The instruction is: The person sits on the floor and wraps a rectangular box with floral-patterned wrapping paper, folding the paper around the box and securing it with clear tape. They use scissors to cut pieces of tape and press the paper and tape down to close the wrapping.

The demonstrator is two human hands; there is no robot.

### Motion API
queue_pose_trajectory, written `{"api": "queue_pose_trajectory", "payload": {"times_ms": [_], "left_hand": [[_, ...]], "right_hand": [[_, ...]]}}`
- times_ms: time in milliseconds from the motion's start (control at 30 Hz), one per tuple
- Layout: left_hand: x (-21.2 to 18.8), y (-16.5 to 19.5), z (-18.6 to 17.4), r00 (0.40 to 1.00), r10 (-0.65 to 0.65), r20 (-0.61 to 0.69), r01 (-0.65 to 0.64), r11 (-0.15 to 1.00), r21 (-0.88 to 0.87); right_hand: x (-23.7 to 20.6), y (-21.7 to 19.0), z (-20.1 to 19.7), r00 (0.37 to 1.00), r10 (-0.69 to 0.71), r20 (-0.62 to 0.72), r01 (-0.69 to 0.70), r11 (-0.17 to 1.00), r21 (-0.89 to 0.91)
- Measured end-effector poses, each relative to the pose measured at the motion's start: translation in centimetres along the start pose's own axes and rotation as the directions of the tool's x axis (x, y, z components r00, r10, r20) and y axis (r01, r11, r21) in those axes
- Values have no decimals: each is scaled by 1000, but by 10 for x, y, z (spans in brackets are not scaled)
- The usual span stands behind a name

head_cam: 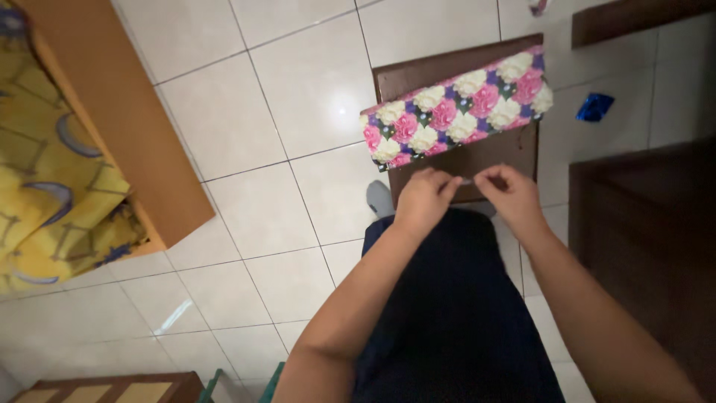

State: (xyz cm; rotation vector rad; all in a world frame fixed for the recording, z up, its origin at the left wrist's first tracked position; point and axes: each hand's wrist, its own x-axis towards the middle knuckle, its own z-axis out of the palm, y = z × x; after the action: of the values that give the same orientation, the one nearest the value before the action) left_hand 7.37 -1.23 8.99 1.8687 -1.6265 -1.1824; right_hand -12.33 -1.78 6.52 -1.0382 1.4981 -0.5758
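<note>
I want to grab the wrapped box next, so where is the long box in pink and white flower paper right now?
The long flower-paper box lies on the small dark brown wooden stool, upper centre-right of the head view, just beyond both hands: left hand, right hand.

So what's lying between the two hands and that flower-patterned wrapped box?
Only a bare strip of the dark brown wooden stool top separates the left hand and right hand from the pink-and-white floral wrapped box, in the head view.

Floral-wrapped box (456, 108) lies on small brown worktop (488, 153); just below box, left hand (424, 200) and right hand (512, 195) pinch a thin clear strip (468, 180) between fingers (451, 183); blue scrap (594, 107) right of box on floor (261, 194).
</note>
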Motion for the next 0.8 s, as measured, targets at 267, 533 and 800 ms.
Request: {"api": "queue_pose_trajectory", "payload": {"times_ms": [267, 533, 800], "left_hand": [[54, -24, 3, 946, 296, -134, -261, 938, 229], [77, -41, 21, 967, 211, -143, -164, 945, 284], [66, -46, 36, 966, 187, -179, -114, 928, 355]], "right_hand": [[29, 1, 19, 972, -162, -172, 138, 980, -144], [73, 7, 16, 870, -486, -87, 400, 797, -454], [73, 18, 12, 866, -500, -31, 402, 730, -553]]}}
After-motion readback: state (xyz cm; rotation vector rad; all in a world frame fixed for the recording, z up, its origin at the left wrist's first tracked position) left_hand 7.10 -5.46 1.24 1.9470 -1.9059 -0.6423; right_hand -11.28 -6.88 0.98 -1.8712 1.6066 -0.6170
